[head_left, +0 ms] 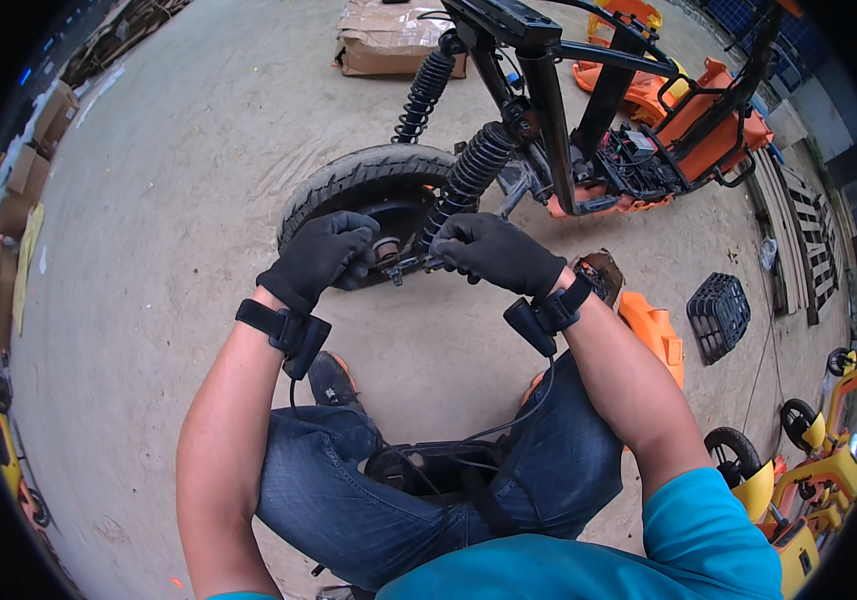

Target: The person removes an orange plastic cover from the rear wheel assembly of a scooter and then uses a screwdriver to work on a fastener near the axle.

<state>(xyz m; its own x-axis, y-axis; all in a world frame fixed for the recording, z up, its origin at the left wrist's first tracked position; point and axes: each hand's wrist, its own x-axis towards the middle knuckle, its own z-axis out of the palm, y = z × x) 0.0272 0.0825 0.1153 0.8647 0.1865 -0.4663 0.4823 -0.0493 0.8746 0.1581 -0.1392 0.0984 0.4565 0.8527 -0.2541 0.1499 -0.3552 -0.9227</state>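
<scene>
The rear wheel [334, 183] stands on the concrete floor [199, 180] ahead of me, its axle end [387, 250] between my hands, closer to my left hand [319, 258]; the near shock absorber [469, 175] slants up and rightward from beside my right hand [499, 254]; both hands' fingers are bent, though whether they grip something small I cannot tell; my gloves hide part of the wheel's near side.

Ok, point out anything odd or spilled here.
The vehicle looks partly stripped: its electrical parts sit uncovered, and a loose orange panel lies on the floor, right of the wheel. No spill shows.
</scene>
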